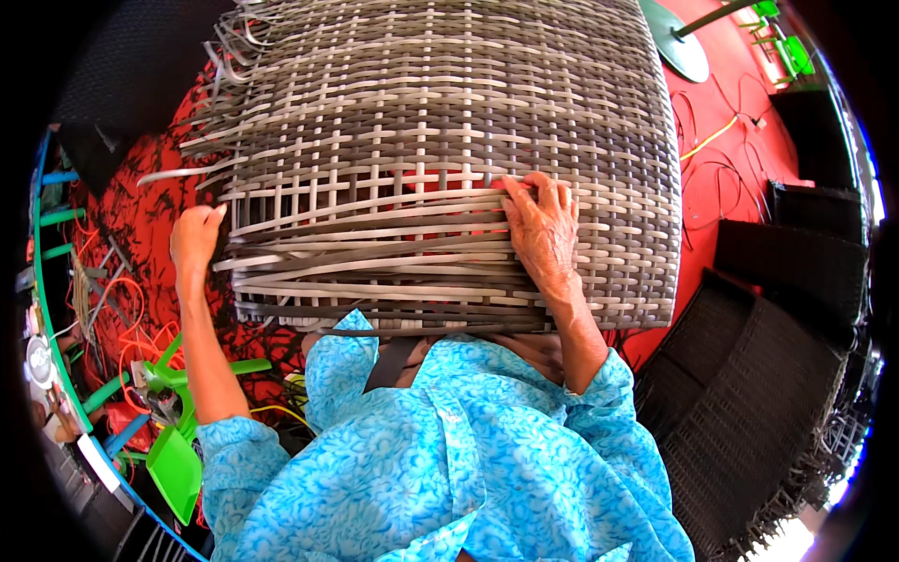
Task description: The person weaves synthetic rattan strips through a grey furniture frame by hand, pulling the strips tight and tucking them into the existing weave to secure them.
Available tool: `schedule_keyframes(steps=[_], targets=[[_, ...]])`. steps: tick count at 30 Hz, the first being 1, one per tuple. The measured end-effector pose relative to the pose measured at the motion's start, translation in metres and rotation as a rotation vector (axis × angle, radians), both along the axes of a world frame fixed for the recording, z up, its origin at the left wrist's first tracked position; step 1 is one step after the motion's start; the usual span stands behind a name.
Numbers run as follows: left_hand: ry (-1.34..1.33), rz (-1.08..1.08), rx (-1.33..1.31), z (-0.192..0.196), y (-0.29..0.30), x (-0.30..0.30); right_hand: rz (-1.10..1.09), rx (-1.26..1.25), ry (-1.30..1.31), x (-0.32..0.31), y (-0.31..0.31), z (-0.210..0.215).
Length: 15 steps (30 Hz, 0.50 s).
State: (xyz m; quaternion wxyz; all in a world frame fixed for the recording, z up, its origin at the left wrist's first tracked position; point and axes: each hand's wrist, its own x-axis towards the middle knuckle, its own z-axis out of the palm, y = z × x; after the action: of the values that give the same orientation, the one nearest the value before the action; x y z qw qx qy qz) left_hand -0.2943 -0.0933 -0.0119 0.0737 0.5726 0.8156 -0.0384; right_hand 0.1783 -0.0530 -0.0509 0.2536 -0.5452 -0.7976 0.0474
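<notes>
Right hand [545,234] on loose grey strips [375,259]

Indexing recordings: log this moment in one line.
left hand: curled beside loose wicker strands | right hand: on partly woven wicker panel

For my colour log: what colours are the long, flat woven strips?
Flat woven strips: mostly light greyish beige and dark grey-brown, clearest in head view.

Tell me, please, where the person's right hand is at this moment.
In the head view, the right hand is right of centre, on the woven panel, at the right of the loose strips.
</notes>
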Motion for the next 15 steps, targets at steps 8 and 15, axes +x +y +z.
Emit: schedule_keyframes(steps=[8,15], targets=[[-0.636,-0.565,0.243,-0.01,0.015,0.216,0.056,0.076,0.031,0.002,-0.004,0.003],[-0.254,-0.588,0.272,-0.032,0.007,0.248,0.1,0.045,0.038,0.001,-0.005,0.005]])
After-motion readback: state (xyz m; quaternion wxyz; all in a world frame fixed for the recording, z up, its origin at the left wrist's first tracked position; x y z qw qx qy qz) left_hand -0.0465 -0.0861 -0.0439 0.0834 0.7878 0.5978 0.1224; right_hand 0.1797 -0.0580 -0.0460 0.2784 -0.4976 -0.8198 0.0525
